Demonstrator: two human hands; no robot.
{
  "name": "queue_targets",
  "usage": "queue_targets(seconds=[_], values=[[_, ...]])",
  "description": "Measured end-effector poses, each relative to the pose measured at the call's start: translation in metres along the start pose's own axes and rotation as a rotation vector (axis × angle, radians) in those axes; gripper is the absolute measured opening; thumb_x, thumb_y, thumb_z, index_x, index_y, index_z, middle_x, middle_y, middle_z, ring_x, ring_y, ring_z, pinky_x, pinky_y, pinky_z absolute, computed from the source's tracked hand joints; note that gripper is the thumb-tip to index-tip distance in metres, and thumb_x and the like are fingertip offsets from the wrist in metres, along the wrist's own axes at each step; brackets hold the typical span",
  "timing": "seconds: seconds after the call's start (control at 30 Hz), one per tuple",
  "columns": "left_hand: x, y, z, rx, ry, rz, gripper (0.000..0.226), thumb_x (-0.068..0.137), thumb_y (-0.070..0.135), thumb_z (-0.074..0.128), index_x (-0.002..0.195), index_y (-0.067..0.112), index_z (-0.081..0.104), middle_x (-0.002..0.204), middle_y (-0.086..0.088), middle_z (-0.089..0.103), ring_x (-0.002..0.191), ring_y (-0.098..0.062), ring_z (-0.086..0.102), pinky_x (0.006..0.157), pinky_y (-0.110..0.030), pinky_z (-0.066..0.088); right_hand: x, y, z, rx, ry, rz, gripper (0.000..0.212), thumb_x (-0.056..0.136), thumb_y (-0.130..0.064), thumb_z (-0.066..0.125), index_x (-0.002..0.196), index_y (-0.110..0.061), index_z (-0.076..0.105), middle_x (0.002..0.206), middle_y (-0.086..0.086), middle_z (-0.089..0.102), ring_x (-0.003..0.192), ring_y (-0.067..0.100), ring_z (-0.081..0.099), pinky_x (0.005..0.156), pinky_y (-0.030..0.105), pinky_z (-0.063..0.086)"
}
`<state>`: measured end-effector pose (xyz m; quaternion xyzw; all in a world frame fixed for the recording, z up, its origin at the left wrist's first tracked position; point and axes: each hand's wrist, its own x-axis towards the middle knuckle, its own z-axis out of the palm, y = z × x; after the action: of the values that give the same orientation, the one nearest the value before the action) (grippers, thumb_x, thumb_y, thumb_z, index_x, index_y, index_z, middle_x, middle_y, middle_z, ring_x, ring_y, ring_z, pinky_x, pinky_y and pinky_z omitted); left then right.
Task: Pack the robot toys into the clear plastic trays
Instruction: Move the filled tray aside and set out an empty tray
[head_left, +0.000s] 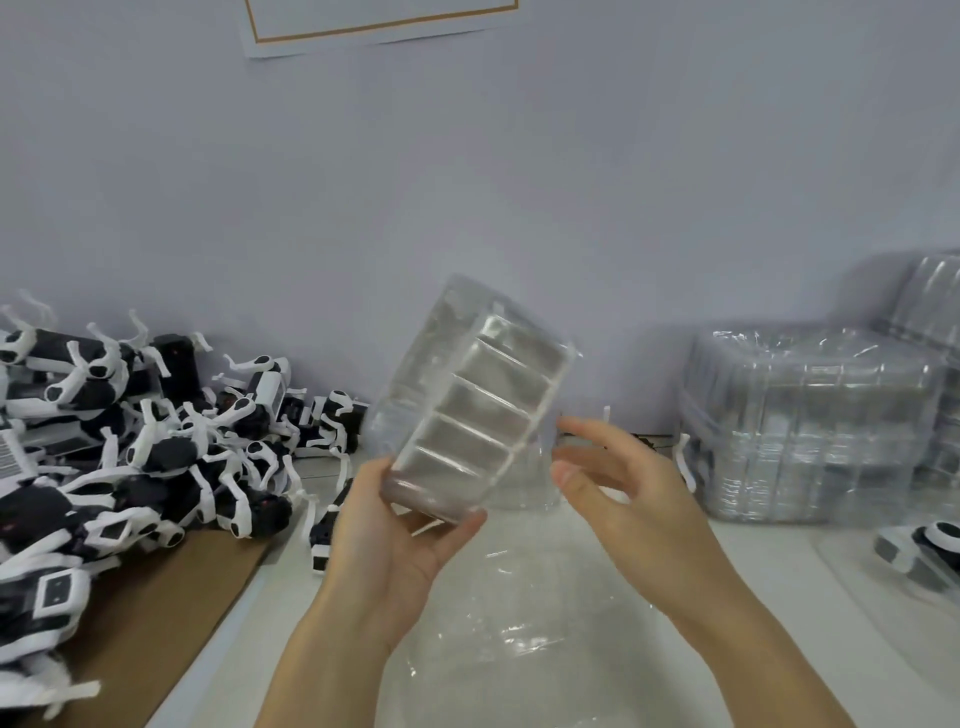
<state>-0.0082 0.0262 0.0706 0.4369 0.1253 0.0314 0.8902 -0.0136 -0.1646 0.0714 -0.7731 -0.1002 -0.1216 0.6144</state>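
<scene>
Behind everything we face a pale grey wall (571, 156) with a framed sheet (379, 26) cut off at the top edge. Below it runs our white table (779, 597). On our left a heap of black-and-white robot toys (145, 441) spills over a brown cardboard sheet (171, 613); on our right stands a stack of clear plastic trays (810, 421). Clear film (519, 623) lies under our wrists.

Our left hand (395, 545) grips the lower end of one clear tray (472, 410), raised and tilted above the table, thumb curled over its rim. Our right hand (618, 483) hovers just beside the tray with fingers loosely spread, holding nothing.

We judge the thin tray could flex or slip from a one-handed hold, and a toy's thin white legs could snag on its ribs. Motion blur leaves us unsure whether this is one tray or several nested, and a toy (930, 545) at the right edge is cut off.
</scene>
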Motion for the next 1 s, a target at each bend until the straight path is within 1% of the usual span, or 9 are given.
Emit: queue_targets(seconds=[0.13,0.23,0.3,0.4,0.53,0.63,0.7,0.87,1.0], values=[[0.009,0.008,-0.014,-0.084,0.026,0.1,0.032,0.101,0.032,0.051,0.115,0.007,0.066,0.113,-0.019,0.07,0.103,-0.033,0.067,0.079,-0.044,0.061,-0.001,0.02,-0.009,-0.377,-0.173,0.128,0.048,0.091,-0.035,0.066,0.133,-0.051,0.047,0.125,-0.028,0.043,0.109,-0.008,0.04,0.086,0.011,0.032],[0.014,0.009,-0.024,-0.135,-0.018,0.136,0.048,0.097,0.052,0.051,0.126,0.015,0.06,0.119,-0.016,0.069,0.102,-0.026,0.072,0.091,-0.044,0.057,-0.002,0.028,-0.012,-0.445,-0.286,0.181,0.046,0.094,-0.035,0.063,0.134,-0.048,0.047,0.125,-0.025,0.04,0.097,-0.009,0.046,0.068,0.0,0.035],[0.016,0.009,-0.032,-0.09,-0.046,0.155,0.048,0.095,0.046,0.057,0.138,0.024,0.053,0.13,-0.005,0.061,0.107,-0.021,0.067,0.097,-0.044,0.052,0.0,0.03,-0.012,-0.442,-0.291,0.188,0.043,0.094,-0.034,0.062,0.133,-0.048,0.048,0.122,-0.026,0.04,0.092,-0.012,0.048,0.064,-0.001,0.035],[0.022,0.008,-0.042,0.298,-0.029,0.239,0.025,0.097,0.026,0.06,0.118,0.028,0.072,0.13,0.013,0.063,0.116,-0.011,0.061,0.093,-0.039,0.053,0.001,0.034,-0.012,-0.418,-0.306,0.193,0.041,0.095,-0.032,0.061,0.131,-0.049,0.049,0.113,-0.031,0.04,0.109,-0.006,0.044,0.071,0.002,0.033],[0.03,0.0,-0.055,0.7,0.385,0.424,0.012,0.092,0.012,0.065,0.097,0.019,0.073,0.1,0.003,0.069,0.096,-0.017,0.063,0.072,-0.03,0.049,0.001,0.038,-0.011,-0.409,-0.334,0.194,0.041,0.095,-0.03,0.06,0.13,-0.05,0.049,0.105,-0.037,0.036,0.113,-0.005,0.041,0.075,0.008,0.037],[0.038,-0.012,-0.069,1.035,0.481,0.39,0.023,0.087,0.018,0.071,0.108,0.017,0.062,0.127,-0.011,0.053,0.12,-0.033,0.048,0.101,-0.045,0.043,0.0,0.041,-0.011,-0.45,-0.347,0.19,0.045,0.095,-0.027,0.06,0.132,-0.05,0.047,0.112,-0.032,0.039,0.114,-0.003,0.045,0.083,0.014,0.038],[0.041,-0.019,-0.072,1.203,0.5,0.367,0.018,0.089,0.02,0.069,0.103,0.021,0.059,0.136,-0.013,0.046,0.127,-0.037,0.036,0.104,-0.042,0.034,0.0,0.042,-0.01,-0.472,-0.359,0.195,0.046,0.096,-0.027,0.059,0.132,-0.052,0.045,0.123,-0.024,0.038,0.109,-0.004,0.048,0.074,0.011,0.038],[0.043,-0.024,-0.073,1.326,0.583,0.458,0.015,0.097,0.013,0.057,0.103,0.007,0.07,0.128,-0.015,0.053,0.114,-0.035,0.042,0.082,-0.035,0.033,0.001,0.046,-0.011,-0.473,-0.369,0.189,0.047,0.096,-0.024,0.058,0.131,-0.053,0.045,0.124,-0.023,0.037,0.119,0.002,0.045,0.087,0.018,0.039],[0.042,-0.012,-0.059,1.391,0.559,0.551,0.028,0.103,0.017,0.041,0.091,0.005,0.064,0.116,-0.011,0.055,0.11,-0.036,0.043,0.091,-0.048,0.035,0.001,0.047,-0.012,-0.465,-0.379,0.186,0.046,0.096,-0.024,0.058,0.131,-0.052,0.046,0.123,-0.023,0.037,0.124,0.003,0.043,0.093,0.021,0.04]])
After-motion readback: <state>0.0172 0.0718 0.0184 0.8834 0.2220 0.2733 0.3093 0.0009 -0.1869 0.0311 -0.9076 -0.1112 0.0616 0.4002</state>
